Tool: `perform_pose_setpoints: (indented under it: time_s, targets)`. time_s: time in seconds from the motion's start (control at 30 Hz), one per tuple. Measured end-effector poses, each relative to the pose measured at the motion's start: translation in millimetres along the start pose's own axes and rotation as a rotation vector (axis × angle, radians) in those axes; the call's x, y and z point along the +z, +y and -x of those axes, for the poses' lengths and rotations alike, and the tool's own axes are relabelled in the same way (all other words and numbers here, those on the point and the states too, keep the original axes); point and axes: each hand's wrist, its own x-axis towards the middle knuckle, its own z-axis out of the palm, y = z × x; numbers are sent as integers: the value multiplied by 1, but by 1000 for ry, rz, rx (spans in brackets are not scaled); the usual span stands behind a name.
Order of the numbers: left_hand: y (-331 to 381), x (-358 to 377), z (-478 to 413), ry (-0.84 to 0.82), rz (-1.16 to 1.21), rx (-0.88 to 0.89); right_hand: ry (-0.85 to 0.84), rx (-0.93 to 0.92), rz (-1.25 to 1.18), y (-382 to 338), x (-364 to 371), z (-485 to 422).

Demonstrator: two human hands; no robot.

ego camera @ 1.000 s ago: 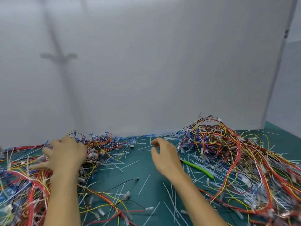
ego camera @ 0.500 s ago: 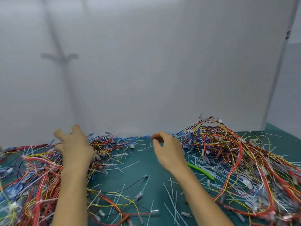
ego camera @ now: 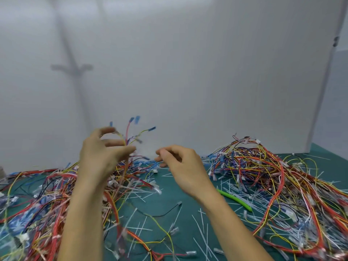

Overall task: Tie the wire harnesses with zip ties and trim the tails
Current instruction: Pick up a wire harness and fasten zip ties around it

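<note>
Above the teal cutting mat, the left hand holds a wire harness up off the left heap, thumb and fingers closed round a thin bunch of red, yellow and blue leads. Motion blur hides how firmly they clamp. The right hand hangs just beside it with its fingers loosely curled and nothing between them. The main risk looks to be tangling. The lower run of the harness drops back into the heap, and if it is looped through its neighbours, a pull could drag several others up or tug a lead out of its terminal. A loose pinch could also let the slick, springy leads fan apart before a tie goes round them. The leads are fine, plastic-coated and limp. They end in small blue insulated terminals that splay upward, and elsewhere in pale, clear-looking connector housings. A second heap, the right heap, is bulkier, with thicker red loops arching over it. White zip ties lie scattered flat across the mat, thin, stiff and straight, and they are easily lost among the offcuts. Near the right forearm, a glossy green handle pokes out from under it, probably the cutter, though its head is hidden. Behind everything stands a plain matte white panel.
</note>
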Motion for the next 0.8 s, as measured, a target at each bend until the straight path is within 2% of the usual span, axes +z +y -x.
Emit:
perform_pose_setpoints:
  time_s: [0.07, 0.13, 0.3, 0.37, 0.47, 0.57, 0.63, 0.73, 0.8]
  targets:
    - [10, 15, 9, -109, 142, 31, -63, -13, -105, -7, 5, 1]
    - [16, 27, 18, -220, 180, 42, -51, -22, -120, -9, 5, -1]
    - [24, 35, 29, -536, 363, 8, 181, 130, -336, -5, -8, -7]
    - [27, 38, 33, -654, 354, 18, 230, 160, -437, -3, -11, -7]
    - [32, 40, 36, -659, 213, 101, 242, 180, -526, -2, -14, -6]
    - [32, 31, 29, -467, 114, 227, 307, 167, -527, -3, -22, -9]
    - [24, 20, 22, -388, -109, 280, 370, 134, -504, -4, -28, -12]
    - [8, 11, 14, -418, -599, 243, 439, 83, -387, -2, -38, -14]
    - [0, 12, 11, -472, -650, 205, 455, 56, -321, -1, -43, -14]
